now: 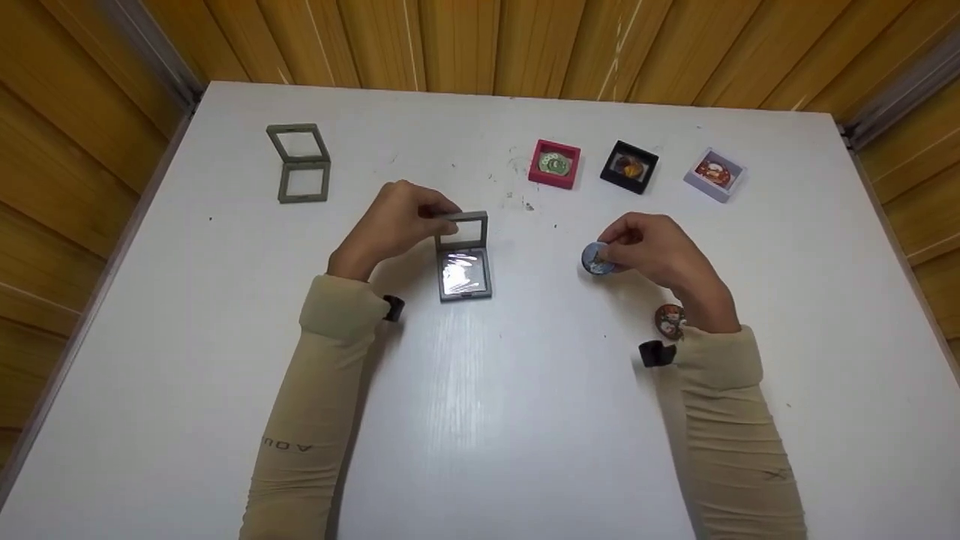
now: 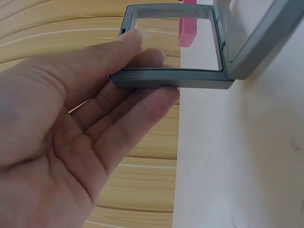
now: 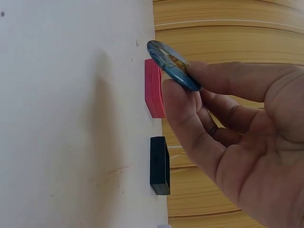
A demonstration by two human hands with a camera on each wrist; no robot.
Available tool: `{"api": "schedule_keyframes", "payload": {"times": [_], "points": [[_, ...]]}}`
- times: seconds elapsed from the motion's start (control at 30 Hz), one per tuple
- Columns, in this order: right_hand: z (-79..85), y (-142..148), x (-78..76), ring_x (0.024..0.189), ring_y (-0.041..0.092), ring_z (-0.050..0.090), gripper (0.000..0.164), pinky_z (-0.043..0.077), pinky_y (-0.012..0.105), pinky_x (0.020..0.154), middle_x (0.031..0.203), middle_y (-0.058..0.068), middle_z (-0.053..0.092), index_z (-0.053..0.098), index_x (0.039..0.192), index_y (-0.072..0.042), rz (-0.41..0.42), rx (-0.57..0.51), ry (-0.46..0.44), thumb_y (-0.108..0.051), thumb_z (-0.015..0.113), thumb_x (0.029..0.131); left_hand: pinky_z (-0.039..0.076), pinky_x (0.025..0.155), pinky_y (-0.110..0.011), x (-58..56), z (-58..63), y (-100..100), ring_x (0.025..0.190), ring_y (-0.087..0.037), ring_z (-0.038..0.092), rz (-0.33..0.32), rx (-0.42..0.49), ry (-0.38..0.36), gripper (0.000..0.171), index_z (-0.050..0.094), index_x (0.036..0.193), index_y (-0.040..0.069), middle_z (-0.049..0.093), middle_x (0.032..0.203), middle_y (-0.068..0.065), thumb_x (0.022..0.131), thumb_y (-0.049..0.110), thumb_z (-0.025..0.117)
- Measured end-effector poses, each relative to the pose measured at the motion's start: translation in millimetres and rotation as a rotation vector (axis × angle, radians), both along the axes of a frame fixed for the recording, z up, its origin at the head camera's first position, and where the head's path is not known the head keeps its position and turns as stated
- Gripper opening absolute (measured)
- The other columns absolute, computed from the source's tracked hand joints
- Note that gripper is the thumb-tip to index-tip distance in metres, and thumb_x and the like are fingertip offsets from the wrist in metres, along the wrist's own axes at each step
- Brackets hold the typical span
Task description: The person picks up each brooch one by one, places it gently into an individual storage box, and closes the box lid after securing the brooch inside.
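On the white table (image 1: 525, 420), the left hand (image 1: 397, 225) pinches the raised lid of the open grey case (image 1: 463, 274), and the right hand (image 1: 660, 251), to the right of this case, pinches a round thing. Behind the grey case, there is an open green case (image 1: 304, 160) at left, and a red box (image 1: 553, 180), a black box (image 1: 621, 183) and a lavender box (image 1: 705, 189) at right. The smallest, both to the right of the grey case, are the blue badge (image 1: 594, 259) in the right fingers and the brown badge (image 1: 667, 321), which lies nearer to the person.
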State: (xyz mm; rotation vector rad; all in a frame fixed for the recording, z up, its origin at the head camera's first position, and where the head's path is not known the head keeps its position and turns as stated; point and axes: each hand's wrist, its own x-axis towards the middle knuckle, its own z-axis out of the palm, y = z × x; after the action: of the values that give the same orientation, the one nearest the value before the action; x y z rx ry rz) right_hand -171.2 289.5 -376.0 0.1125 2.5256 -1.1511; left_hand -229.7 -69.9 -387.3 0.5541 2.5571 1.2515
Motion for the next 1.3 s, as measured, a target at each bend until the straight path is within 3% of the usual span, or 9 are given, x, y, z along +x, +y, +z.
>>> {"api": "schedule_keyframes", "payload": {"times": [0.33, 0.57, 0.87, 1.3], "points": [[-0.9, -14, -0.1, 0.101, 0.027, 0.059, 0.022, 0.055, 0.04, 0.093, 0.112, 0.015, 0.064, 0.07, 0.121, -0.002, 0.006, -0.022, -0.008, -0.015, 0.071, 0.103, 0.052, 0.08, -0.032, -0.5, -1.4, 12, 0.088, -0.021, 0.062, -0.027, -0.015, -0.004, 0.019, 0.081, 0.114, 0.002, 0.076, 0.101, -0.008, 0.095, 0.004, 0.081], [-2.2, -22, -2.6, 0.096, 0.023, 0.06, 0.019, 0.055, 0.036, 0.086, 0.105, 0.013, 0.067, 0.071, 0.115, 0.0, 0.036, -0.062, 0.045, -0.011, 0.073, 0.099, 0.052, 0.079, -0.031, -0.7, -4.1, 19, 0.087, -0.019, 0.063, -0.054, -0.007, 0.011, 0.019, 0.081, 0.113, 0.003, 0.076, 0.101, -0.008, 0.095, 0.004, 0.08], [-3.8, -33, -4.2, 0.099, 0.025, 0.059, 0.02, 0.054, 0.04, 0.091, 0.109, 0.015, 0.066, 0.071, 0.117, 0.0, 0.04, -0.058, 0.021, -0.012, 0.072, 0.101, 0.051, 0.078, -0.03, 0.2, -3.5, 29, 0.087, -0.019, 0.062, -0.069, 0.002, -0.009, 0.019, 0.081, 0.114, 0.004, 0.076, 0.101, -0.007, 0.096, 0.006, 0.08], [-9.8, -46, -6.8, 0.098, 0.025, 0.06, 0.017, 0.054, 0.032, 0.086, 0.108, 0.014, 0.066, 0.071, 0.116, 0.0, 0.069, -0.058, 0.023, -0.009, 0.07, 0.101, 0.054, 0.083, -0.029, 2.2, -3.0, 41, 0.09, -0.019, 0.063, -0.096, 0.001, -0.03, 0.022, 0.081, 0.118, 0.005, 0.076, 0.104, -0.006, 0.096, 0.007, 0.08]]}}
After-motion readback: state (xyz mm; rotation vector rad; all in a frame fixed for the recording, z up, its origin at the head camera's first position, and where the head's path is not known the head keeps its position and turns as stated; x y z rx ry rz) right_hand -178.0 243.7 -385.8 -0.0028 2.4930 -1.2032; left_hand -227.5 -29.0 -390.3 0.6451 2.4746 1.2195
